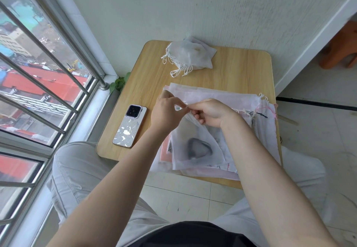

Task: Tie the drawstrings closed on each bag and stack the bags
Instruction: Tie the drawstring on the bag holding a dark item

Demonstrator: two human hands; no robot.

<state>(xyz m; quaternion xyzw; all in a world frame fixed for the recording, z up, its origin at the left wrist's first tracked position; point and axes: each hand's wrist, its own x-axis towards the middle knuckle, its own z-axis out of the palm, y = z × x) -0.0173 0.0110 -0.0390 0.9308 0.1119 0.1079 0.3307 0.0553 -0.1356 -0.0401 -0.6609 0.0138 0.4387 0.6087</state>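
A sheer white drawstring bag (201, 150) with a dark heart print hangs lifted over a flat pile of untied bags (222, 96) on the small wooden table (241, 69). My left hand (166, 111) and my right hand (210, 111) meet at the bag's gathered top, each pinching its thin white string or mouth edge. A heap of tied white bags (190, 55) with looped strings lies at the table's far edge. More strings, white, pink and black (258, 111), trail at the pile's right side.
A phone (130, 126) with a patterned case lies face down on the table's left part. A barred window (48, 92) is at the left, a wall behind the table, a small plant (118, 82) by the sill. My knees flank the table.
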